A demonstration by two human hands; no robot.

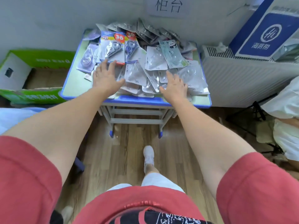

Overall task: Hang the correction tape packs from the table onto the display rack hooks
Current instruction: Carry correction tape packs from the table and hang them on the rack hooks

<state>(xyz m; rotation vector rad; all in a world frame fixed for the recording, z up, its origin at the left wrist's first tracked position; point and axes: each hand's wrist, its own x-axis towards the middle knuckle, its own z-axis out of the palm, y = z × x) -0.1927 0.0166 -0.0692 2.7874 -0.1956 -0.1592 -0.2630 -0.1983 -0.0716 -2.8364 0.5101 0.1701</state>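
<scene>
A heap of correction tape packs point(142, 68) covers a small blue-edged table point(135, 101). Most lie face down, grey-white with "36" printed on them. Two face-up packs with red "36" badges point(113, 46) lie at the back left, and a pale green panda pack point(171, 52) lies at the back right. My left hand point(106, 75) reaches over the left side of the heap with fingers straight and spread, the tips at the lower edge of a face-up pack. My right hand point(174, 85) hovers over the front right packs, fingers relaxed, holding nothing. No display rack is in view.
A green cardboard box point(32, 75) sits on the floor left of the table. A white radiator point(242, 75) stands to the right, with a blue and white sign box point(265, 29) on top. A tripod leg point(258, 113) and white cloth point(284, 101) are at the right edge. The floor is wooden.
</scene>
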